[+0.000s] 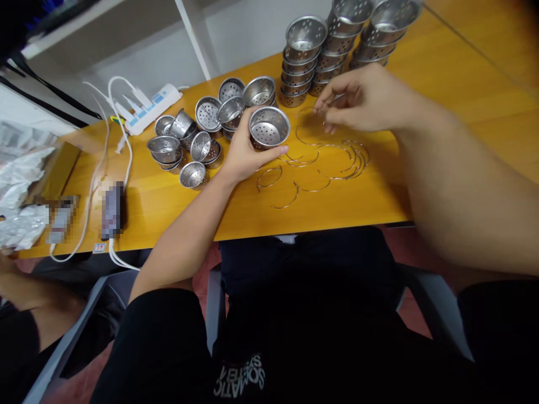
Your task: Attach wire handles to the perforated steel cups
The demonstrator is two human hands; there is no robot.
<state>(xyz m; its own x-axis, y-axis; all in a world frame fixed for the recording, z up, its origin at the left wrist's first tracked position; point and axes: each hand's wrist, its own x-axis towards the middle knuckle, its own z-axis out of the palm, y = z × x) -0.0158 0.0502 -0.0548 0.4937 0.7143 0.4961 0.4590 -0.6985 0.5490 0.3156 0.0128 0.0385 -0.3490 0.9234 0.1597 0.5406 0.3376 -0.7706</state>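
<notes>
My left hand (246,148) is wrapped round a perforated metal basket cup (269,130), holding it tilted so its open top faces me. To the right, my right hand (357,100) hovers over the table with fingers curled towards the thumb. A thin glint shows at its fingertips, but what they pinch is too fine to make out. Below it lie several loose bent metal wires (353,163), curved like half rings. Another curved wire (286,205) rests closer to the table's front edge.
Tall stacks of perforated cups (301,67) stand at the back right. Several loose cups (193,174) cluster left of my left hand. Further left are a white power strip (154,109), cables and a blurred-out device (112,210). Another person's arm (37,297) shows at the lower left.
</notes>
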